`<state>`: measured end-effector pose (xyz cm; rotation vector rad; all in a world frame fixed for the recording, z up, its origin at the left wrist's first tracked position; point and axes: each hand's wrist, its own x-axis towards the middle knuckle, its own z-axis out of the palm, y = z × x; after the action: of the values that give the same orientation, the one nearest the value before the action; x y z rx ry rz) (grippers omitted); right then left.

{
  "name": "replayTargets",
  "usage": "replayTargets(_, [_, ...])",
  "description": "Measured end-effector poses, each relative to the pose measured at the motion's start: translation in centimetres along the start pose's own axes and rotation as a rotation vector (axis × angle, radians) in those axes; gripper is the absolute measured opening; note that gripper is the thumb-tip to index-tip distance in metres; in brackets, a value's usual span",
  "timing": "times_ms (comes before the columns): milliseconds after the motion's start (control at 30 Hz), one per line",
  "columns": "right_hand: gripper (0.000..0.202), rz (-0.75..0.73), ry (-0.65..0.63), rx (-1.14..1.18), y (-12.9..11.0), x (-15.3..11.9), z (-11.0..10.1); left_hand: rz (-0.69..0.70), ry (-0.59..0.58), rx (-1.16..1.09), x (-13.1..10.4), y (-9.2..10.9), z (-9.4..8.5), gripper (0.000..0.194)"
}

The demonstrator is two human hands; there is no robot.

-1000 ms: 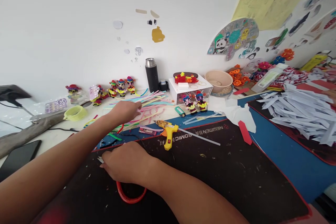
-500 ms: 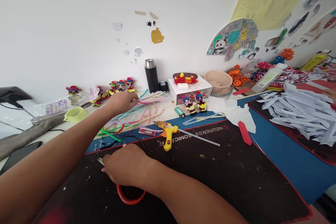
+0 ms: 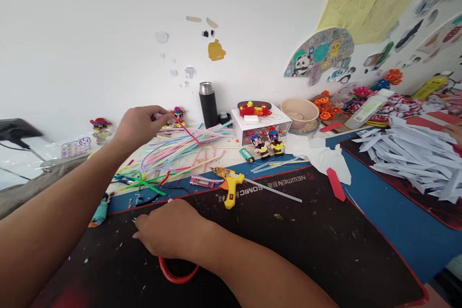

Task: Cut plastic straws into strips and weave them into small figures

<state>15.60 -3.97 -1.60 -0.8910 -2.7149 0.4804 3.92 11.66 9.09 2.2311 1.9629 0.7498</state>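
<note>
Up over the far left of the table, my left hand (image 3: 139, 125) is closed with its fingertips pinching a thin red pipe cleaner (image 3: 188, 133). The strip's free end slants down over a loose pile of pastel pipe cleaners (image 3: 184, 147). My right hand (image 3: 171, 228) rests low over the black mat, wrapped round a pair of scissors (image 3: 178, 279). Their red handle loop shows beneath the palm, while only the blade tips poke out past the fingers. A yellow glue gun (image 3: 233, 188) lies just right of that hand, with a glue stick in its back.
Small pipe-cleaner figures (image 3: 276, 142) stand before a white box (image 3: 263, 122). A black thermos (image 3: 208, 105) is by the wall. White paper strips (image 3: 415, 154) are heaped at right, where another person's hand (image 3: 454, 134) shows. A turquoise piece (image 3: 101, 211) lies left.
My left hand has lifted up and left from the pipe-cleaner pile, and the red pipe cleaner now shows stretching from its fingers. My right hand with the scissors has barely shifted.
</note>
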Motion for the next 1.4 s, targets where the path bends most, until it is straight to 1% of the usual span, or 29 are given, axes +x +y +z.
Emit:
replayTargets(100, [0.027, -0.017, 0.03, 0.001, -0.2, -0.1, -0.4, -0.041, 0.114, -0.05, 0.0, -0.2, -1.0, 0.038])
replayTargets(200, [0.029, -0.021, 0.051, -0.002, -0.4, -0.2, -0.9, -0.16, 0.238, -0.238, 0.0, -0.6, -1.9, 0.039])
replayTargets(267, [0.03, -0.019, 0.064, 0.0, -0.5, -0.3, -1.1, -0.183, 0.272, -0.337, -0.2, -0.7, -2.2, 0.04])
replayTargets(300, [0.031, -0.021, 0.073, 0.002, -0.6, -0.3, -1.1, -0.165, 0.263, -0.335, -0.6, -0.6, -2.2, 0.039])
replayTargets(400, [0.031, -0.032, 0.098, -0.001, -0.6, -0.2, -1.0, -0.02, 0.163, -0.18, -2.2, -0.4, -1.6, 0.04])
replayTargets(467, [0.031, -0.041, 0.106, -0.011, -0.6, -0.2, -0.9, 0.118, 0.084, -0.094, -3.5, -0.3, -0.5, 0.044])
replayTargets(533, [0.032, -0.044, 0.102, -0.016, -0.5, -0.2, -0.8, 0.264, -0.07, -0.085, -4.5, -0.5, 1.0, 0.047])
replayTargets(567, [0.032, -0.044, 0.096, -0.015, -0.5, -0.2, -0.8, 0.322, -0.16, -0.089, -4.7, -0.8, 1.8, 0.047])
replayTargets(600, [0.033, -0.043, 0.088, -0.012, -0.5, -0.2, -0.8, 0.36, -0.223, -0.057, -4.9, -1.1, 2.6, 0.048])
replayTargets(633, [0.033, -0.04, 0.078, -0.01, -0.4, -0.2, -0.8, 0.381, -0.296, 0.02, -4.9, -1.6, 3.4, 0.047])
replayTargets(700, [0.034, -0.036, 0.063, -0.007, -0.4, -0.2, -0.9, 0.368, -0.475, 0.221, -4.6, -2.5, 4.5, 0.045])
replayTargets(733, [0.034, -0.035, 0.059, -0.006, -0.4, -0.2, -1.0, 0.346, -0.535, 0.297, -4.4, -3.0, 5.0, 0.045])
replayTargets(767, [0.034, -0.036, 0.057, -0.006, -0.4, -0.2, -1.0, 0.325, -0.567, 0.348, -4.3, -3.5, 5.3, 0.046])
replayTargets(833, [0.035, -0.043, 0.056, -0.003, -0.5, -0.2, -1.0, 0.295, -0.584, 0.399, -4.1, -4.2, 5.9, 0.045])
replayTargets(900, [0.034, -0.045, 0.051, 0.003, -0.5, -0.2, -1.0, 0.299, -0.593, 0.419, -4.2, -4.5, 6.4, 0.041])
replayTargets(1033, [0.03, -0.037, 0.034, 0.023, -0.5, -0.1, -0.7, 0.356, -0.626, 0.432, -4.6, -4.2, 7.3, 0.037])
replayTargets(1133, [0.031, -0.03, 0.039, 0.01, -0.4, -0.1, -0.5, 0.381, -0.618, 0.444, -4.6, -3.7, 7.6, 0.033])
replayTargets(1233, [0.033, -0.028, 0.052, -0.006, -0.4, -0.1, -0.5, 0.365, -0.576, 0.443, -4.3, -3.8, 6.9, 0.031])
replayTargets(1400, [0.034, -0.043, 0.056, -0.008, -0.4, -0.2, -0.9, 0.267, -0.459, 0.541, -3.9, -4.6, 3.9, 0.034])
